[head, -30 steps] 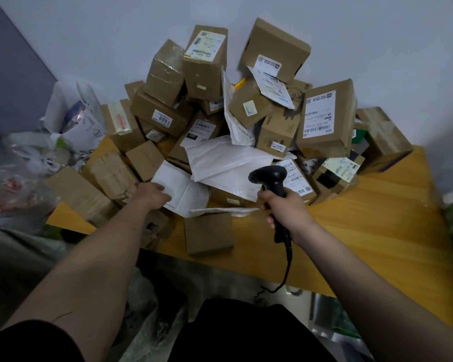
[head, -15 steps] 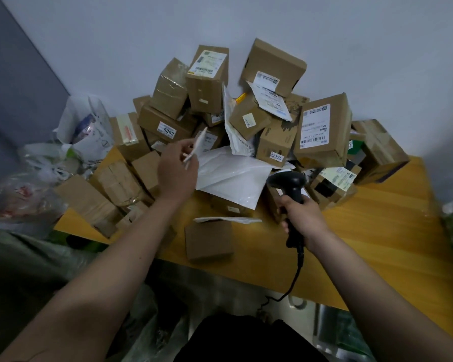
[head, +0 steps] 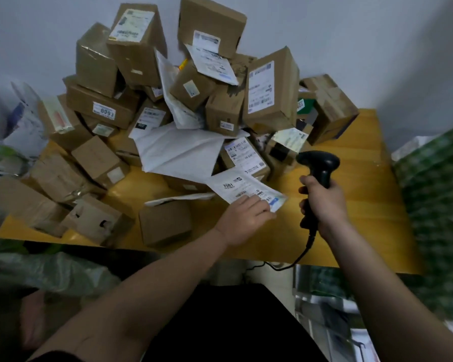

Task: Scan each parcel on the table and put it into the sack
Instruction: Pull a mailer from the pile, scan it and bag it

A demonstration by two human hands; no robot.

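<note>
My left hand (head: 242, 218) pinches the white mailer (head: 242, 188), label up. My right hand (head: 324, 202) grips the scanner (head: 318, 163). Next I must aim it at the barcode.

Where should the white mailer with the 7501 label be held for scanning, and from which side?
Grip the white mailer at its near edge, coming from the person's side, as the left hand does now. It is thin and flat with the label face up, so a pinch there probably leaves most of the barcode clear for the scanner gripped in the right hand.

Both hands (head: 246, 218) (head: 324, 205) forward, fingers curled.
</note>
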